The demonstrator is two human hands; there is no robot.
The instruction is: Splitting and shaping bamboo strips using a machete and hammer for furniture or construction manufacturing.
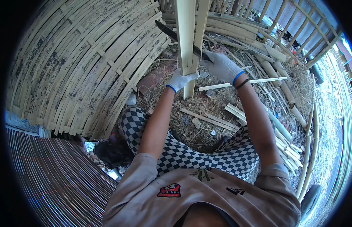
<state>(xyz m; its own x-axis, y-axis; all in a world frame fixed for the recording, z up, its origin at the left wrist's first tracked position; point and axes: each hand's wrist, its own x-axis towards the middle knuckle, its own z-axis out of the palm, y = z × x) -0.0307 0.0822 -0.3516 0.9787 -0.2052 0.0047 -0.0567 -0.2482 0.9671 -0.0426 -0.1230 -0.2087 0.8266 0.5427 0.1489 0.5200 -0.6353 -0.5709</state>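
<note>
An upright bamboo piece point(186, 34) stands in front of me, split into two lengths above my hands and joined below. My left hand point(179, 80), in a white knit glove with a blue cuff, is closed around it near its lower end. A machete point(166, 31) lies across the split, its dark curved blade passing between the two lengths and its tip sticking out to the left. My right hand point(222, 67), gloved the same way, is wrapped round the machete's handle end, just right of the bamboo. The fingers of that hand are partly hidden.
Woven bamboo panelling point(88, 56) curves up at the left. Split strips point(287, 153) lie by my right leg, and bamboo poles point(284, 89) lie farther right. Shavings and straw point(191, 125) cover the ground between my checkered legs. A bamboo fence point(293, 30) stands at the back right.
</note>
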